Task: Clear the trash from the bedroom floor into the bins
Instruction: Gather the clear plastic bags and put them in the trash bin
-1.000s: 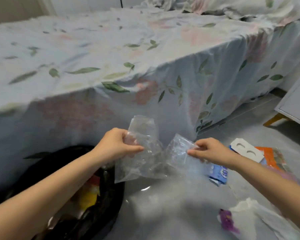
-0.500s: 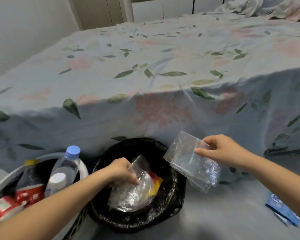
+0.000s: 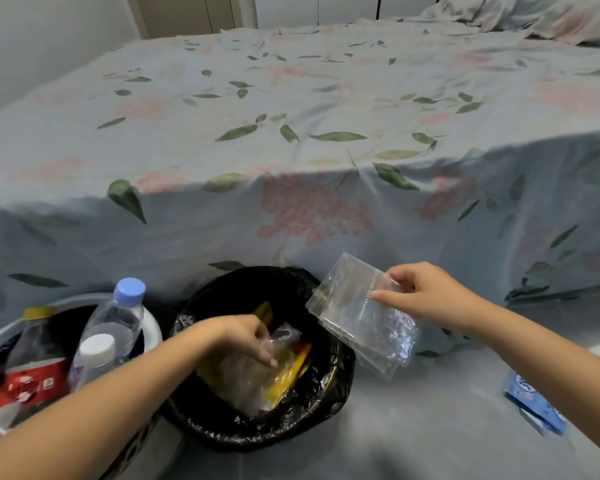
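Two hands split the load: the left hand (image 3: 243, 337) pushes crumpled clear plastic (image 3: 257, 375) into the black-lined round bin (image 3: 340, 375), while at three o'clock the right hand (image 3: 426, 296) pinches a flat clear plastic bag (image 3: 357, 313), waiting.

Soft, even indoor light, weak shadows; wide-angle bending at the edges, slight blur on near right floor

Floral-sheeted bed (image 3: 291, 133) on grey floor (image 3: 430, 427), pale wall (image 3: 32, 36).

A home bedroom: a bed (image 3: 326, 109) under a floral sheet, closet doors (image 3: 194, 10) behind.
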